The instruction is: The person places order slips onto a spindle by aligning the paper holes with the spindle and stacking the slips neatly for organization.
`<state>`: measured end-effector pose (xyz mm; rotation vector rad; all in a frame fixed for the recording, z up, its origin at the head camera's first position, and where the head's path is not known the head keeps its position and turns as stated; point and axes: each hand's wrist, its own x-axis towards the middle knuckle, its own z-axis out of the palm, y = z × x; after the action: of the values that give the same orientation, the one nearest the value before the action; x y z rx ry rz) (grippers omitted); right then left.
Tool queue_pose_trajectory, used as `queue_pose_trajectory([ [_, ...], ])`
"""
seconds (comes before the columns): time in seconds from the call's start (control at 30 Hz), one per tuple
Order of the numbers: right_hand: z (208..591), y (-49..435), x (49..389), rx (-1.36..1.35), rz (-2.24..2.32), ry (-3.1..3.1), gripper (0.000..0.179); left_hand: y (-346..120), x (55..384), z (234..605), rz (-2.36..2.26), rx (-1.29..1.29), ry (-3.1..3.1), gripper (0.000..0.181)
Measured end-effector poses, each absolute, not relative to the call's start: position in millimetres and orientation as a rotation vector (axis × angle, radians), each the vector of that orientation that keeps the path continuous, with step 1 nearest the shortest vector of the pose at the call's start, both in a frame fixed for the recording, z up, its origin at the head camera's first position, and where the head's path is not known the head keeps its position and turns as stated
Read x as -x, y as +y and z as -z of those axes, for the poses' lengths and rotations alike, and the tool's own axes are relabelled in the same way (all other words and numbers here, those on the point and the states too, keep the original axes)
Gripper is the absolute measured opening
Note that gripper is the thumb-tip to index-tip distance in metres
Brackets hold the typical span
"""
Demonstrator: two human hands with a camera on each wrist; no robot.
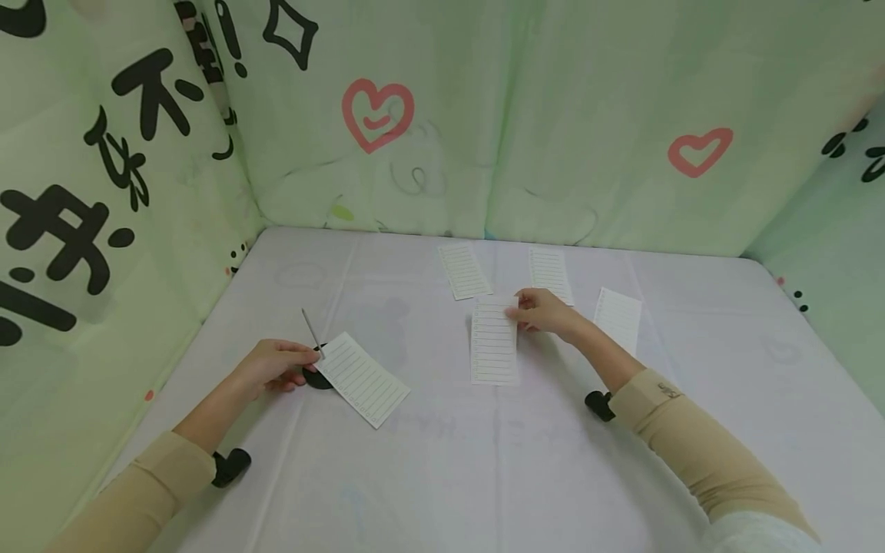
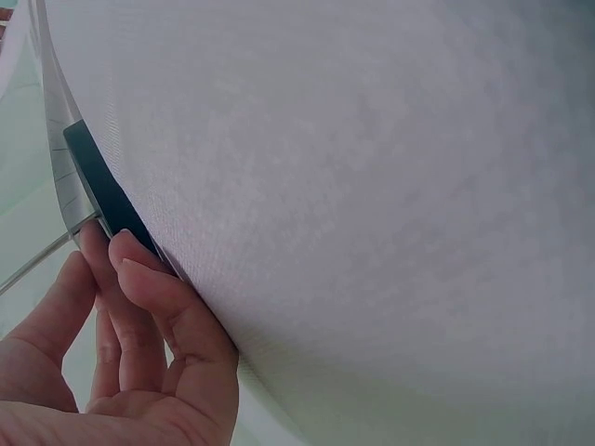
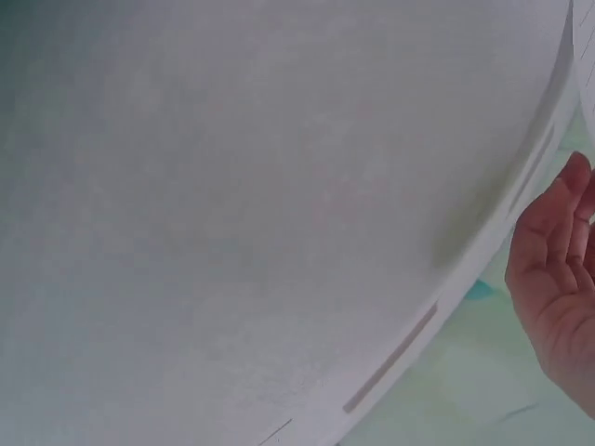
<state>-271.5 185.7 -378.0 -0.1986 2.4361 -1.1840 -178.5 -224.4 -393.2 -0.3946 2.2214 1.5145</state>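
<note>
My left hand (image 1: pixel 273 365) pinches the corner of a lined paper slip (image 1: pixel 366 382) between thumb and fingers. Right at that corner a thin metal spike (image 1: pixel 311 329) rises at a tilt from a round black base (image 1: pixel 318 378), which the slip and fingers partly cover. In the left wrist view the spike (image 2: pixel 42 260) passes close by the fingertips, with the dark base (image 2: pixel 104 181) beside them. My right hand (image 1: pixel 546 313) pinches another lined slip (image 1: pixel 494 349) by its upper right edge. Only a strip of that slip (image 3: pixel 586 56) shows in the right wrist view.
Behind the right hand lie two more lined slips, one at the back middle (image 1: pixel 465 271) and one farther right (image 1: pixel 549 270). Another slip (image 1: pixel 618 316) is partly behind the right forearm. A white cloth covers the table (image 1: pixel 415 491); printed green curtains (image 1: pixel 449 138) hang around it.
</note>
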Motion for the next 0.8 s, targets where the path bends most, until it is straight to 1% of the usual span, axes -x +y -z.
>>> queue_pose_trajectory([
  [0.17, 375, 185, 270, 0.088, 1.328, 2.269, 0.031, -225, 180, 394, -1.498, 0.398, 2.233, 0.035],
  [0.27, 373, 183, 269, 0.07, 1.371, 2.216, 0.031, -226, 180, 395, -1.494, 0.4, 2.237, 0.034],
  [0.63, 351, 156, 262, 0.153, 1.433, 2.135, 0.029, -227, 177, 389, -1.518, 0.417, 2.18, 0.036],
  [0.8, 341, 144, 260, 0.2, 1.437, 2.12, 0.026, -234, 174, 377, -1.611, 0.423, 2.197, 0.039],
])
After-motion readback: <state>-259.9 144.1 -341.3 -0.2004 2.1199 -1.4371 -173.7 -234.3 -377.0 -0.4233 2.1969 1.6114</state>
